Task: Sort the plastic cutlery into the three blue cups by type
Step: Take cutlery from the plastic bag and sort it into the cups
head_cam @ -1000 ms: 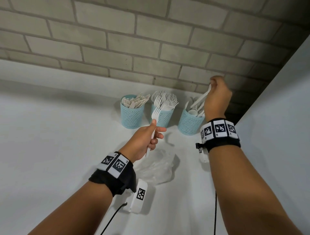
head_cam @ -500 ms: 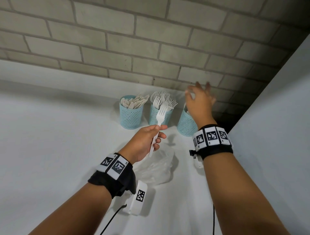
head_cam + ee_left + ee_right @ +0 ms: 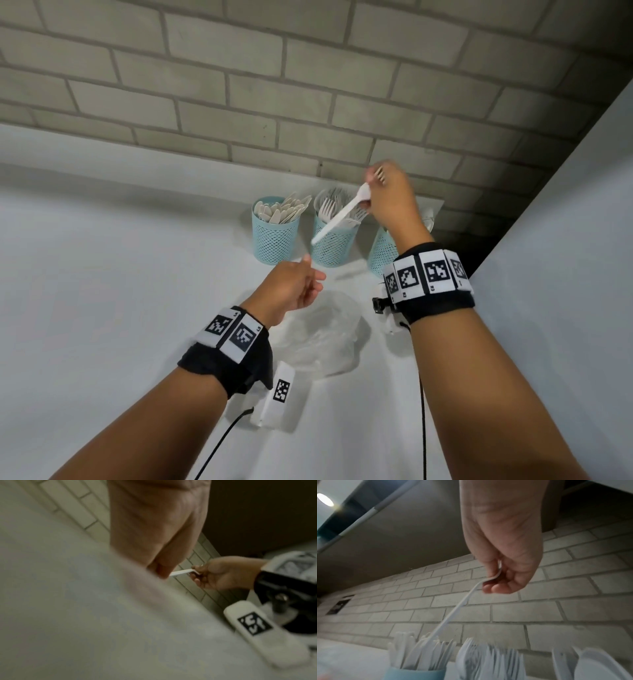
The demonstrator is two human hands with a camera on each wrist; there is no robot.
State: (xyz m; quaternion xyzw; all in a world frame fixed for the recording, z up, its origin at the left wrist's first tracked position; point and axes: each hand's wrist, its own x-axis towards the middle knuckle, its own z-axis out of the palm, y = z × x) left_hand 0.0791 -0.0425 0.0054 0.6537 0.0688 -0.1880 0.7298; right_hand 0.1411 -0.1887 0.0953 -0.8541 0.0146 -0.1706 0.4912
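Note:
Three blue mesh cups stand in a row by the brick wall: the left cup [image 3: 275, 236] holds knives, the middle cup [image 3: 334, 246] forks, and the right cup [image 3: 378, 251] is half hidden behind my right wrist. My right hand [image 3: 369, 200] [image 3: 496, 580] [image 3: 199, 574] pinches a white plastic fork [image 3: 337, 217] [image 3: 453, 615] [image 3: 181, 572] near its tined end. The handle slants down-left over the middle cup. My left hand [image 3: 308, 284] hovers in front of the cups, fingers loosely curled, holding nothing.
A crumpled clear plastic bag [image 3: 322, 332] lies on the white counter [image 3: 102, 274] between my wrists. The brick wall [image 3: 239, 102] closes the back. A white side panel [image 3: 565, 240] rises at the right, close to the right cup.
My right hand let go of a spoon at the right cup, then took the fork from my left hand. The left hand, which held that fork, is now empty.

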